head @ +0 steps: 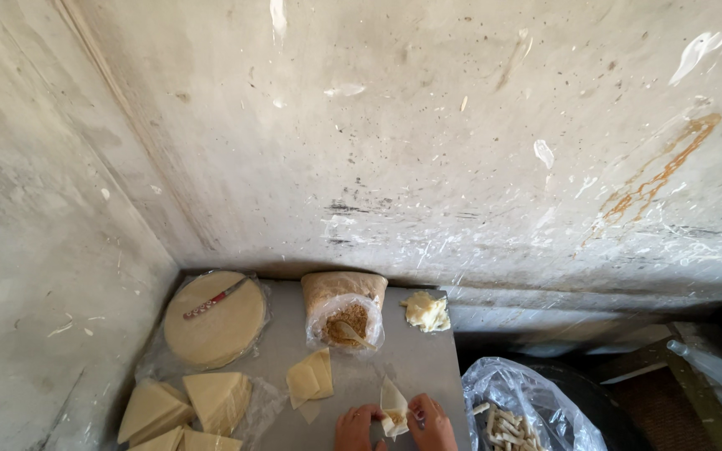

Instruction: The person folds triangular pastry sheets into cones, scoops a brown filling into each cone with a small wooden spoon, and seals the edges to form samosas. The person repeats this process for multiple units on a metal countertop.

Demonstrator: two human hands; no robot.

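Observation:
At the bottom edge, my left hand (356, 429) and my right hand (433, 424) both pinch a small pale triangular pastry wrapper (393, 405) with brown filling in it, just above the grey table (415, 359). A few cut wrapper pieces (311, 377) lie just left of the hands. Behind them stands a clear plastic bag of brown crumbly filling (345, 321) with a spoon (353, 334) stuck in it.
A round stack of pastry sheets (215, 321) with a knife (213, 299) on top sits at the back left. Wedge-cut stacks (184, 409) lie at the front left. A crumpled scrap pile (426, 311) is at the back right. A plastic bag of rolled pieces (511, 413) stands right of the table. Concrete walls close behind and left.

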